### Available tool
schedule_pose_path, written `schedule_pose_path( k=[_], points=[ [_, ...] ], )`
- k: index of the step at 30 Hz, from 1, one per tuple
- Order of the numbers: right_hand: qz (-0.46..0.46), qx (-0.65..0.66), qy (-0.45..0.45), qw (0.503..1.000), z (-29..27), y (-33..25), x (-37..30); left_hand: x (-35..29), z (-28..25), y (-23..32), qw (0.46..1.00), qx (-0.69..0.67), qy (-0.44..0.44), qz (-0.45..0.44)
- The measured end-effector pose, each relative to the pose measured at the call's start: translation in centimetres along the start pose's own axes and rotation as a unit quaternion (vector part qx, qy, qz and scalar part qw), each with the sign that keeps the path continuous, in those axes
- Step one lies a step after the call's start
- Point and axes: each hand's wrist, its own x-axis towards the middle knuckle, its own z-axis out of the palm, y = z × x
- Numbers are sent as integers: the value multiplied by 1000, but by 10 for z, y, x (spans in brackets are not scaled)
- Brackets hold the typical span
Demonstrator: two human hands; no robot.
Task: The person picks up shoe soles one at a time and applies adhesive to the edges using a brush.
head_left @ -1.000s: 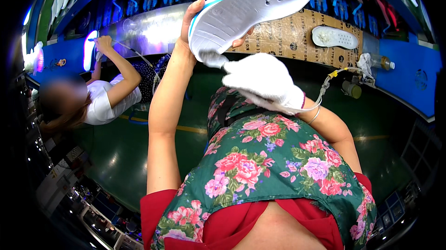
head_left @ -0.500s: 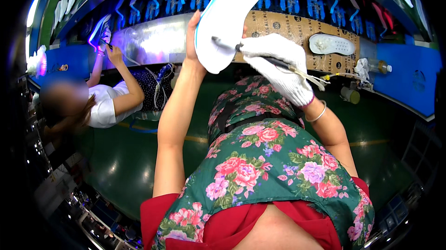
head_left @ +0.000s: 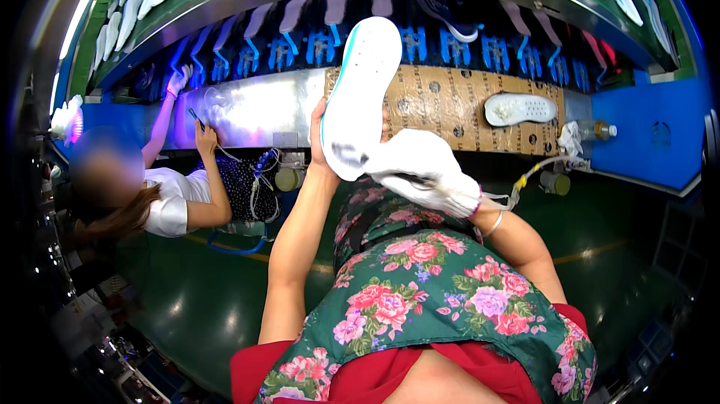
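Observation:
A white shoe sole (head_left: pixel 361 89) with a blue stripe along its left edge slants upward in front of me. My left hand (head_left: pixel 321 138), bare, grips it from beneath, fingers wrapped around both sides. My right hand (head_left: pixel 424 168), in a white knitted glove, is closed around a slim dark-handled brush (head_left: pixel 411 177) fed by a thin hose. Against the lower end of the sole, the brush tip is mostly hidden by the glove. Wet-looking grey marks show on the sole there. Yellow fittings (head_left: pixel 520 183) sit on the hose right of my wrist.
Brown cardboard (head_left: pixel 442 115) covers part of the bench, bearing another sole (head_left: pixel 520 110) topped with pale, clumped material. A plastic bottle (head_left: pixel 598 130) lies at the right. Blue racks (head_left: pixel 281 51) carry shoe parts behind. At left, a co-worker (head_left: pixel 176 194) holds a thin tool and reaches toward the racks.
The sole and both my hands have come lower in the picture, with the brush at the sole's lower end. The co-worker's gloved hand has moved to the racks, away from the lit shoe part.

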Motion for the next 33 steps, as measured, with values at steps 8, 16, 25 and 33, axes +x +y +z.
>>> schedule_pose_path(
  k=[8,16,25,33],
  points=[
    [278,413,187,847,-21,27,-32,-18,7,22,973,197,6,118],
    [361,428,289,777,4,67,-81,-33,7,32,976,167,-28,138],
    [385,401,365,747,19,82,-86,-36,24,54,975,60,-159,141],
    [377,375,442,723,17,75,-84,35,68,138,921,89,-358,127]
  ],
)
